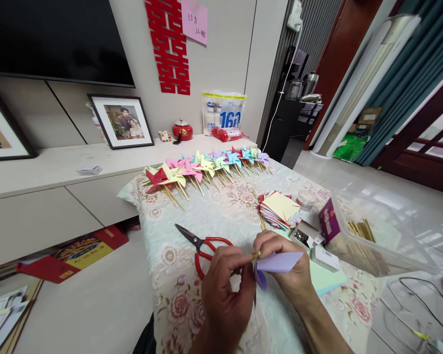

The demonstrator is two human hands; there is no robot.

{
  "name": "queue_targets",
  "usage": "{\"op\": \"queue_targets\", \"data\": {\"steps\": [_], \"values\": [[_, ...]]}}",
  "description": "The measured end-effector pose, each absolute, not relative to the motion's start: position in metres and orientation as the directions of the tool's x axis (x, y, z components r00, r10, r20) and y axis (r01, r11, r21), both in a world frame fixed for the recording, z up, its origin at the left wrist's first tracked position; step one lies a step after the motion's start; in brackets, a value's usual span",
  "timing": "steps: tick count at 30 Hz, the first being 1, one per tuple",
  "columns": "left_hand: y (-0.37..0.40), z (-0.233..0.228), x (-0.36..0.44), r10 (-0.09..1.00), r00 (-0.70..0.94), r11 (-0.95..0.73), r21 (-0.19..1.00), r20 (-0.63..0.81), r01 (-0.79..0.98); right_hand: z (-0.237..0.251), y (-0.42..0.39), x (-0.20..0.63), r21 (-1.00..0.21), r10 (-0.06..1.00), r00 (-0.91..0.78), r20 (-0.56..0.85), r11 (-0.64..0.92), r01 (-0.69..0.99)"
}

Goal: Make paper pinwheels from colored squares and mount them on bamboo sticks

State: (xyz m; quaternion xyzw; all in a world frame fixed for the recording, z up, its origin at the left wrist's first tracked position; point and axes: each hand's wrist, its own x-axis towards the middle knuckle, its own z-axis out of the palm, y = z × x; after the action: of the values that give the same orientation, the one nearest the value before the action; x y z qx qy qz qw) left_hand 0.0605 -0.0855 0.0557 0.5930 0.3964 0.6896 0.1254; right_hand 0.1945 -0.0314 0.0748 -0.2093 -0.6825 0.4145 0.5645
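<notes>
Nearest the camera, the left hand (225, 285) closes its fingertips on the end of a thin wooden stick (256, 254), while the right hand (284, 268) pinches the folded lilac paper (278, 263) against that stick end. Both hands sit above the floral tablecloth (177, 300) at the near middle of the table. The paper is judged light, thin and easily creased; it is best held at the folded centre, where the layers meet, not at the loose points. The stick is judged stiff but slender, so a grip close to its tip gives control. Just beyond the left hand lie red-handled scissors (203, 244), blades pointing far-left. To the right, near the hands, stands a stack of coloured paper squares (280, 209), then a small open box (305, 235) and a clear plastic tub (376, 236) containing more sticks. Farther away, a row of finished pinwheels (206, 169) runs along the table's far edge. Beyond it, a low cabinet (51, 172) carries a framed photograph (121, 121).
</notes>
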Motion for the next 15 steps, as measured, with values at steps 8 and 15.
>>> {"op": "queue_targets", "data": {"steps": [8, 15], "values": [[-0.088, 0.062, 0.06, 0.637, -0.271, -0.64, 0.691, 0.722, 0.337, 0.077, -0.033, 0.194, -0.834, 0.789, -0.276, 0.549, 0.496, -0.239], [-0.077, 0.053, 0.063, 0.751, -0.369, -0.557, 0.826, 0.547, 0.091, 0.073, -0.026, 0.203, -0.918, 0.865, -0.339, 0.371, 0.287, -0.275]]}}
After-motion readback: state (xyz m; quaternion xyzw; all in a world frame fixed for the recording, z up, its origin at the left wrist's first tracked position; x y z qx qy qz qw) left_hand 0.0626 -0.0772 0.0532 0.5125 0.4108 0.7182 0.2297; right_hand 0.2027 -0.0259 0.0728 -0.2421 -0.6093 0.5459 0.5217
